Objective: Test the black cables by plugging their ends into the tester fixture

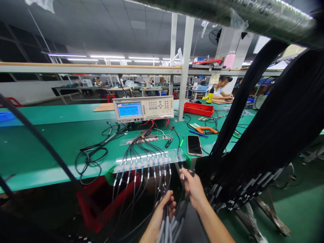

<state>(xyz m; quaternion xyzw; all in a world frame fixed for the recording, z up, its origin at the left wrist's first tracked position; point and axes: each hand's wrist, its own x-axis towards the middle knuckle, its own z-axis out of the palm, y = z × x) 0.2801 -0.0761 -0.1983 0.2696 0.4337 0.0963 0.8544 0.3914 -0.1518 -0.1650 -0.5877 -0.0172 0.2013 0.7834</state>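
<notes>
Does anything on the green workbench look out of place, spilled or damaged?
I see no spill or damage. Slightly odd is the loose black cable tangle, left of the clear connector fixture: one loop seems to droop over the front edge of the green workbench, whereas the plugged-in cables hang in an orderly row.

A: ok what's around that bench meter?

B: clear strip in front of it, row of dark leads plugged in. phone in front and to its right, red tray just off its right side.

A: and the hands?

B: both well in front of the meter. left hand's curled round a bunch of grey cables, right hand's further right of it, fingers closed on a dark cable.
</notes>
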